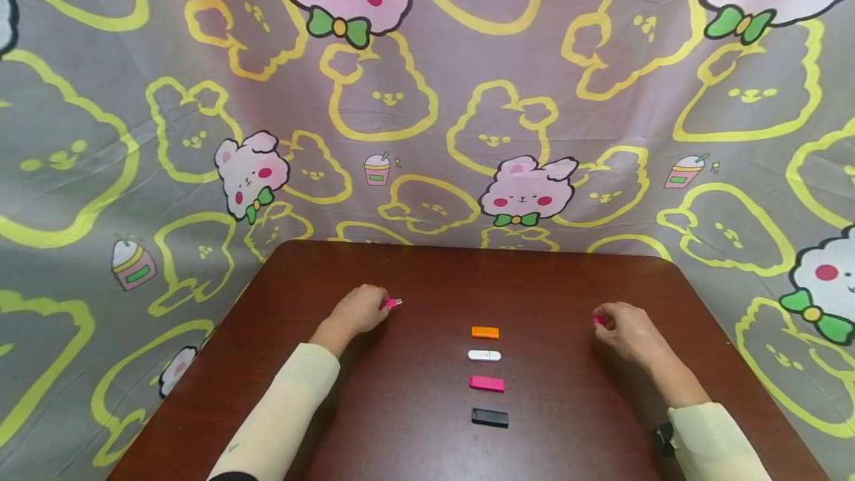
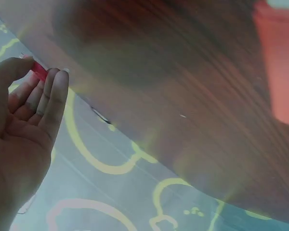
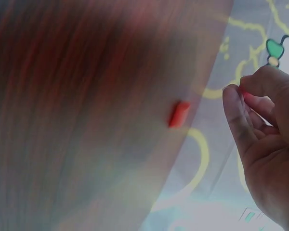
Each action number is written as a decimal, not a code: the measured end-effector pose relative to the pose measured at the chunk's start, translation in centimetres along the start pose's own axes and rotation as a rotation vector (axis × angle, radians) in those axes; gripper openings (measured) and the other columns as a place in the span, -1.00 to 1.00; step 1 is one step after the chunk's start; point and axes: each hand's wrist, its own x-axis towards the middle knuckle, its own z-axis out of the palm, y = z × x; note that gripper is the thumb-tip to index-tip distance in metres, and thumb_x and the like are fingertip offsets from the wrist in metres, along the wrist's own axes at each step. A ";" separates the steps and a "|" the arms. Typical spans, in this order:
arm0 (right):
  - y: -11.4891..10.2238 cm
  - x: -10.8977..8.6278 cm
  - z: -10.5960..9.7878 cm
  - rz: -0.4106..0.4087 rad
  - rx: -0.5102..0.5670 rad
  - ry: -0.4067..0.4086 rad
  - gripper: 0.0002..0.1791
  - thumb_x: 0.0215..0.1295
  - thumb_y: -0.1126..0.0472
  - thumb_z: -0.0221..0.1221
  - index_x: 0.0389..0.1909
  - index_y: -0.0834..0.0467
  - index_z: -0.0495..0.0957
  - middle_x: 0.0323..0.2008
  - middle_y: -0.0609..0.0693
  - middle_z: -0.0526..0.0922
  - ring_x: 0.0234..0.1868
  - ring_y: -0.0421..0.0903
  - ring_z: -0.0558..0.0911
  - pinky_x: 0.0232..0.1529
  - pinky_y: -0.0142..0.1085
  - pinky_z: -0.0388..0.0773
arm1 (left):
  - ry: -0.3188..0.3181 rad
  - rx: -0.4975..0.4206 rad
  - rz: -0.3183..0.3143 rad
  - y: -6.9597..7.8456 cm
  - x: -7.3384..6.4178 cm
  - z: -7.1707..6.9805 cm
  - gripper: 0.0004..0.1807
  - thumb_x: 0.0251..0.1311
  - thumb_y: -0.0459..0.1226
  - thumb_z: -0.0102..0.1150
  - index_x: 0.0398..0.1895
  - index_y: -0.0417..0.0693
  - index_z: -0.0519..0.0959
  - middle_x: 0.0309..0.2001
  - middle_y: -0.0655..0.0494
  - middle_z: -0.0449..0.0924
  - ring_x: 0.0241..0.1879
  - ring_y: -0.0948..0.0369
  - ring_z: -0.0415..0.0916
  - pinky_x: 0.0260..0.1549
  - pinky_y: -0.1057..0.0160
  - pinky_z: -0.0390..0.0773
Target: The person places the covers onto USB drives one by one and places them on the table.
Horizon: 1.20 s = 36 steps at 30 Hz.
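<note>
My left hand (image 1: 361, 308) pinches a pink USB stick (image 1: 392, 303) between thumb and fingers, its metal plug pointing right. That stick shows red in the left wrist view, held at the fingertips. On the other side, my right hand (image 1: 631, 329) pinches a small pink piece (image 1: 598, 321), mostly hidden by the fingers; I cannot tell what it is. Between the hands, a column of sticks lies on the brown table (image 1: 427, 273): an orange one (image 1: 485, 332) farthest, then a white one (image 1: 484, 355), a pink one (image 1: 487, 384) and a black one (image 1: 490, 418) nearest.
A patterned cloth (image 1: 427, 95) with cartoon rabbits hangs behind the table and along its sides. A blurred orange-red object (image 2: 282, 67) fills the upper right of the left wrist view. A dark band (image 1: 663, 438) circles the right wrist.
</note>
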 end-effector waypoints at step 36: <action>-7.9 0.5 3.5 -0.210 0.062 -0.006 -0.79 0.12 0.39 0.36 -0.19 0.26 0.66 -0.32 -0.06 0.60 -0.32 -0.17 0.58 -0.27 -0.25 0.62 | 0.024 0.007 0.282 9.1 -0.9 0.2 -0.86 0.26 -0.18 0.33 -0.21 -0.03 0.69 -0.33 0.17 0.64 -0.37 0.27 0.54 -0.25 0.25 0.62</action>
